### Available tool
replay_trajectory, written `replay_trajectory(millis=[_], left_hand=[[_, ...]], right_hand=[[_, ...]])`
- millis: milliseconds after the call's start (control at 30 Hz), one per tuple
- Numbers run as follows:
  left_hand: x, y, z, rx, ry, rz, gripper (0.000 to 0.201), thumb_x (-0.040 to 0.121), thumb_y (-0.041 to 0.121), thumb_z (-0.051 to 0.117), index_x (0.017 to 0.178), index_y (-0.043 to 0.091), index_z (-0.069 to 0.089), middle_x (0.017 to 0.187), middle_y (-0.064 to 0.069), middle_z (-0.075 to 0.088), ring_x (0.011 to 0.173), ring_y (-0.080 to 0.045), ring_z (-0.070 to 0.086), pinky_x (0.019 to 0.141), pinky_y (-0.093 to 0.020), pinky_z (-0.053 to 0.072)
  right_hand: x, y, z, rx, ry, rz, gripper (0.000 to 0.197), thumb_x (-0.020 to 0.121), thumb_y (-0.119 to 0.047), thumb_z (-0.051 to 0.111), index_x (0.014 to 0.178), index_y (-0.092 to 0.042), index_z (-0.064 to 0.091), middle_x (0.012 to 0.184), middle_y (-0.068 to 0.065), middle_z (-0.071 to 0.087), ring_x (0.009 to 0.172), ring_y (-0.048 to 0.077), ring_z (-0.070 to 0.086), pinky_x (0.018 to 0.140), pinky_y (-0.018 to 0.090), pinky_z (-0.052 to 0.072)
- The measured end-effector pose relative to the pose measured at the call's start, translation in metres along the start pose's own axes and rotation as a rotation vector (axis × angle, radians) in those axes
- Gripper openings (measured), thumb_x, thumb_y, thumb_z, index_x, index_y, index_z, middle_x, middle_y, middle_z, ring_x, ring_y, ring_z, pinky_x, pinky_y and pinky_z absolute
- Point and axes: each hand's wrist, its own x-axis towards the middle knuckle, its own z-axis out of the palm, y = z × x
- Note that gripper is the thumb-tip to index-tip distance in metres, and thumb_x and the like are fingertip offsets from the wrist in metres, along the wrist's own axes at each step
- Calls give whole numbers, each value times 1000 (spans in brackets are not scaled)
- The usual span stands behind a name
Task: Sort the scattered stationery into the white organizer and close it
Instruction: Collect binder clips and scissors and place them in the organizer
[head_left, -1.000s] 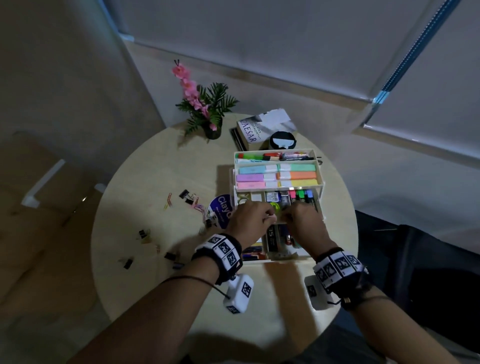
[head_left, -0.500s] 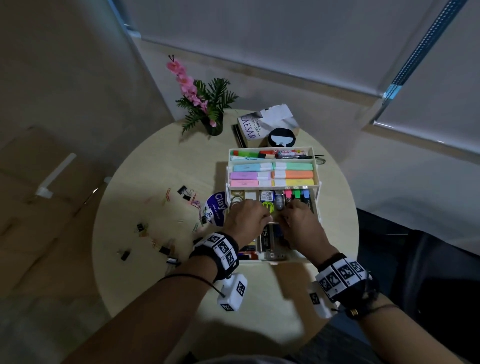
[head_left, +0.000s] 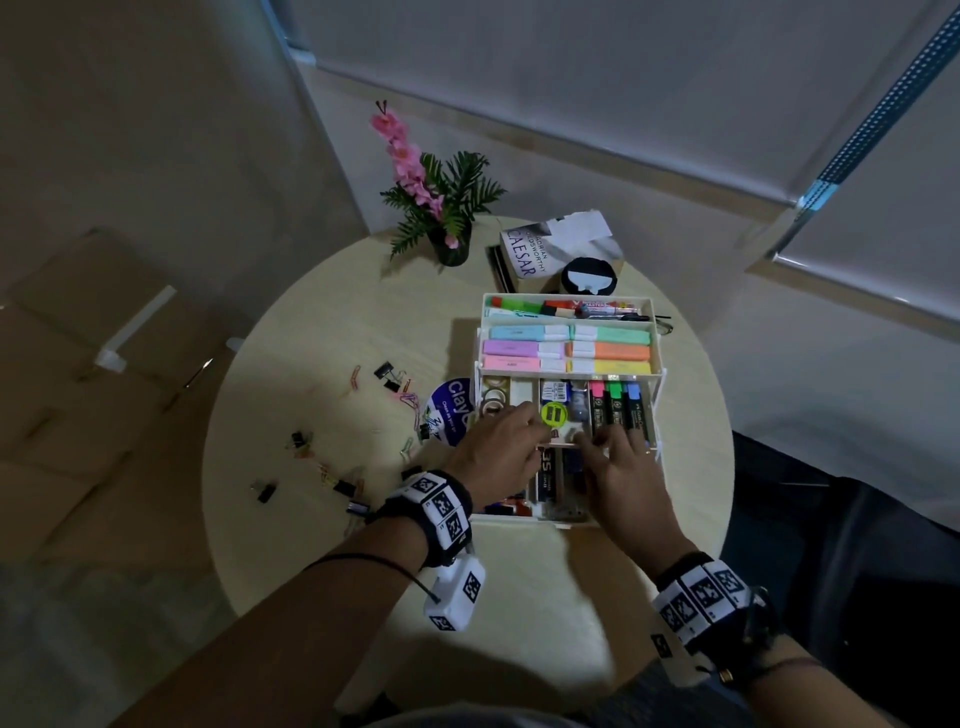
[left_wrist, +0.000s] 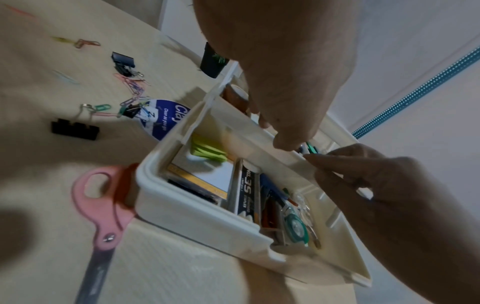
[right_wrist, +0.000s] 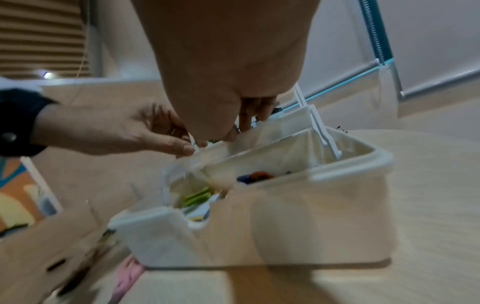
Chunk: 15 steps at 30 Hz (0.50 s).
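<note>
Both hands gripped the middle tray (left_wrist: 262, 133) of the white organizer (head_left: 655, 347): left hand (head_left: 501, 451) pinching its near edge, right hand (head_left: 621, 470) likewise. Binder clips (head_left: 385, 371) and paper clips (head_left: 410, 401) lay left of the left hand; pink scissors (left_wrist: 103, 218) sat beside the organizer's near-left corner.

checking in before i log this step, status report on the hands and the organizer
Both hands, left hand and right hand, pinch the middle tray's front edge. White organizer still open, tiers fanned out. Binder clips, paper clips and pink scissors remain on the table.
</note>
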Motion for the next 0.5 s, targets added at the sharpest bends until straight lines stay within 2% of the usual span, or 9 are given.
replay_trajectory(millis=[100, 200, 300, 400, 500], left_hand=[[-18, -12, -3, -51, -3, 32, 22, 96, 14, 64, 117, 12, 70, 115, -2, 57, 99, -19, 60, 80, -34, 54], [-40, -29, -6, -106, 23, 8, 24, 97, 16, 64, 121, 15, 69, 120, 1, 56, 104, -17, 60, 81, -30, 52], [-63, -52, -10, -142, 57, -53, 22, 96, 18, 65, 118, 18, 70, 123, 5, 55, 105, -17, 62, 80, -31, 53], [-91, -82, -14, -156, 49, -123, 19, 97, 18, 63, 114, 19, 70, 115, 6, 57, 96, -15, 59, 75, -32, 52], [-126, -119, -17, -143, 3, -208, 17, 97, 20, 61, 112, 21, 70, 113, 5, 59, 97, -16, 60, 79, -37, 55]], right_hand=[[-7, -8, -2, -46, -25, 52, 68, 83, -25, 79, 146, -17, 52, 131, 16, 52, 110, 34, 51, 76, 43, 54], [-8, -20, -7, -2, 54, 56, 64, 82, -21, 81, 141, -15, 57, 132, 19, 51, 111, 36, 51, 79, 44, 53], [-4, -46, -12, 81, 110, 16, 63, 78, -12, 83, 136, -9, 60, 131, 19, 51, 114, 37, 50, 85, 48, 52], [10, -89, -13, 163, 107, -124, 47, 82, -6, 77, 127, -4, 64, 122, 16, 54, 106, 32, 53, 84, 44, 51], [29, -136, -3, 279, -54, -247, 29, 93, -15, 61, 119, -6, 67, 116, 10, 57, 92, 27, 61, 75, 40, 56]])
